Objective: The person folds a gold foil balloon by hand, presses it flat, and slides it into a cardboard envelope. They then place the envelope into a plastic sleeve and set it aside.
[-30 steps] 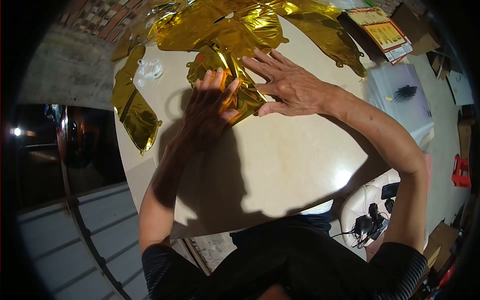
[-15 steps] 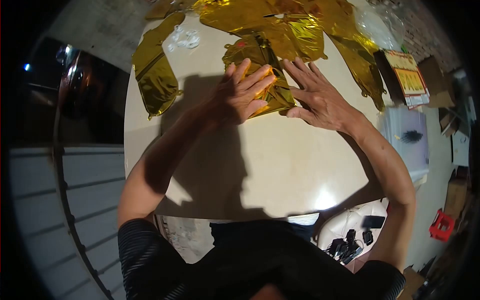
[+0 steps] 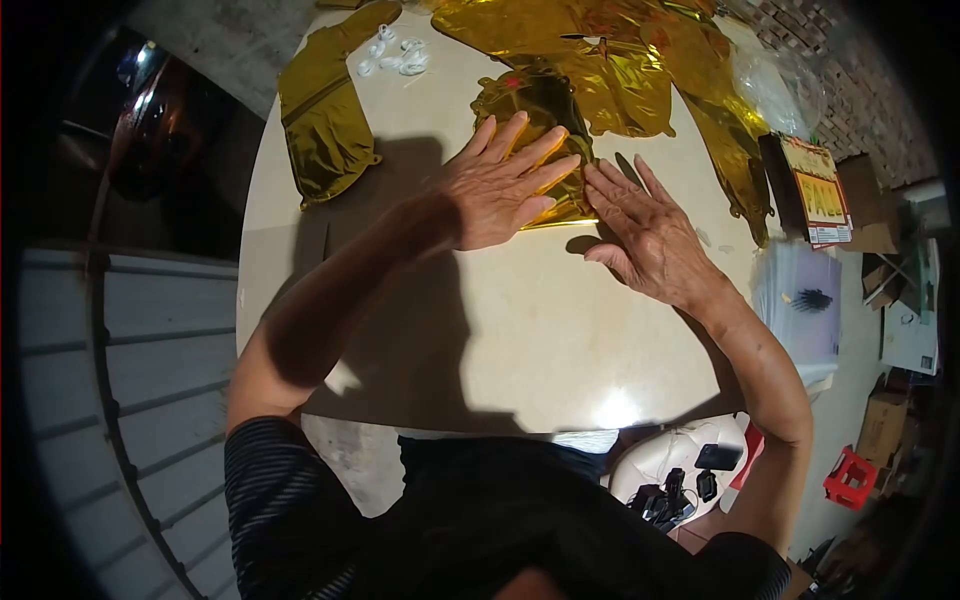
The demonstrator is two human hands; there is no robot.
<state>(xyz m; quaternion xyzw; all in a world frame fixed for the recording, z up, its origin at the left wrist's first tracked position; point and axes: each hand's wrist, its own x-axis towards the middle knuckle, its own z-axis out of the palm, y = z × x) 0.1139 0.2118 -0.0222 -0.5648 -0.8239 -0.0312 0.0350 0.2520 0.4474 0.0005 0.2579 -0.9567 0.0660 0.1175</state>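
A folded gold foil balloon (image 3: 533,92) lies on the pale table, with a small red mark near its far end. My left hand (image 3: 508,188) rests flat on it, fingers spread, covering much of its near half. Along the balloon's right edge, my right hand (image 3: 650,235) has its fingers stretched out and touching or nearly touching the foil. Its thumb is held apart over the bare tabletop. Another gold foil balloon (image 3: 325,125) lies flat to the left, and a larger spread of gold foil (image 3: 630,95) lies just beyond.
The pale table (image 3: 560,330) fills the middle. Small white coils (image 3: 400,58) lie at its far left, and clear plastic (image 3: 775,90) at the far right. A printed box (image 3: 822,195) stands beyond the right edge. A stool (image 3: 630,465) with black devices stands near me.
My right hand has drawn slightly toward me along the foil's right edge, with its thumb now off the foil. My left hand stays spread on the balloon. The camera view has shifted somewhat.
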